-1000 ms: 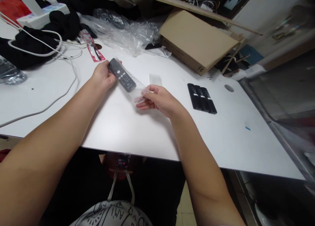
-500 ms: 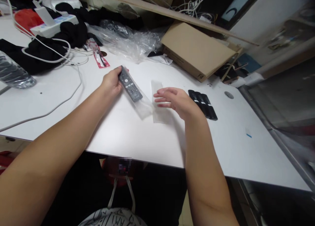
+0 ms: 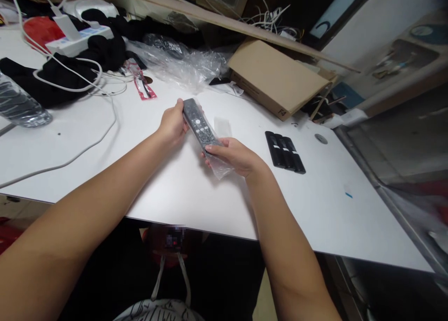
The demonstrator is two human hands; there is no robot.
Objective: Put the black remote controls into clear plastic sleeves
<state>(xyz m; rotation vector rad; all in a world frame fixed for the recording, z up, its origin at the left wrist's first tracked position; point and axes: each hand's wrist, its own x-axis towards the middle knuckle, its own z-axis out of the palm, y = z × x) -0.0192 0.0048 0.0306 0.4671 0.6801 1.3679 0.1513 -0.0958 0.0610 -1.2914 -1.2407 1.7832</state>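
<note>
A dark remote control (image 3: pixel 199 123) with pale buttons lies inside a clear plastic sleeve (image 3: pixel 221 168), held tilted above the white table. My left hand (image 3: pixel 174 121) is closed on its upper end, thumb along the edge. At the lower end my right hand (image 3: pixel 234 154) grips the remote through the plastic, thumb on top and fingertips underneath. Behind the right hand another clear sleeve (image 3: pixel 222 126) lies flat on the table, partly covered. Several black remotes (image 3: pixel 285 152) rest side by side to the right of my right hand.
A cardboard box (image 3: pixel 278 76) stands at the back right, beside crumpled clear plastic (image 3: pixel 189 64). White cables, a power strip (image 3: pixel 82 40) and black cloth fill the back left. A red-and-clear packet (image 3: pixel 143 84) lies behind my left hand. The table's front edge (image 3: pixel 196 228) runs before me.
My right hand has moved left and closed on the lower end of the bagged remote. My left hand has shifted slightly right with it.
</note>
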